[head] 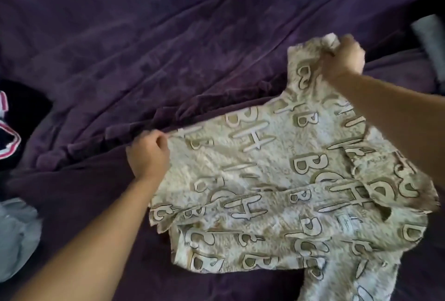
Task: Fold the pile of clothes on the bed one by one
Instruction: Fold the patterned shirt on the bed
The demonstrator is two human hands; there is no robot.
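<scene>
Fabric at the lower right runs out past the bottom edge of the view, so you cannot see the full outline of the cream fleece garment [277, 180] or tell what type of garment it is. Overlapping folds across its lower half hide the layers beneath. Your fingertips are hidden on both hands; only the backs and knuckles show.

Left hand [148, 156]: curled into a fist, gripping the garment's left corner where it meets the purple bedspread [168, 35].

Right hand [342, 57]: curled round a bunched corner of the same garment at the far right, with a tuft of fabric standing out above the knuckles. You cannot tell whether this corner is lifted clear of the bedspread.

Garment position: right half of the view, on the bedspread, between your two forearms. The edge held between your hands runs diagonally from left centre to upper right. The remaining fabric spreads from that edge toward the lower right. Its brown-outlined printed letters lie at mixed angles, so they give no top or bottom.

Other items:
- Dark garment with pink and white stripes [9, 120], cut off by the left edge.
- Pale grey cloth [16, 235], cut off at the lower left.
- Grey object [428, 35] at the upper right, too blurred to identify.
</scene>
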